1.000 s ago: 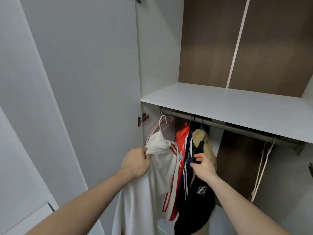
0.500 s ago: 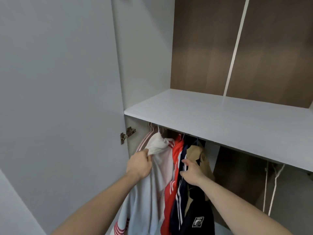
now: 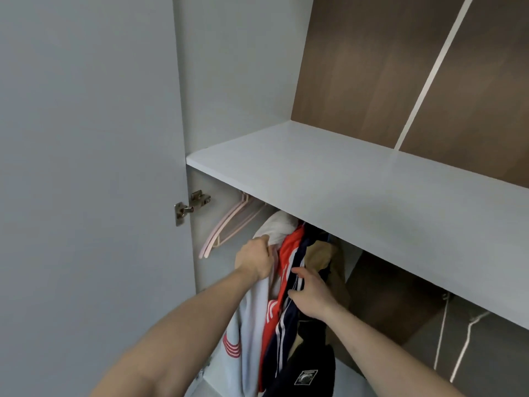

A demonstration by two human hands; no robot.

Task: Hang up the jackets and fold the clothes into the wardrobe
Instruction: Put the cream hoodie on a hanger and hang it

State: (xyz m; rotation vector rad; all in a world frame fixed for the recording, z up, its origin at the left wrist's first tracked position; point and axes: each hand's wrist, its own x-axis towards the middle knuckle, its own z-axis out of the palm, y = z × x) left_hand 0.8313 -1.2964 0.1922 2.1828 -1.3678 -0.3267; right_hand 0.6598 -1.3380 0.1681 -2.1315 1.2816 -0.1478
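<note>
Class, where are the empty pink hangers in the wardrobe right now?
In the head view, the pink hangers hang at the far left under the shelf, between the door hinge and the white jacket.

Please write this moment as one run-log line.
left hand grips white jacket | right hand holds navy jacket | wardrobe shelf above
</note>
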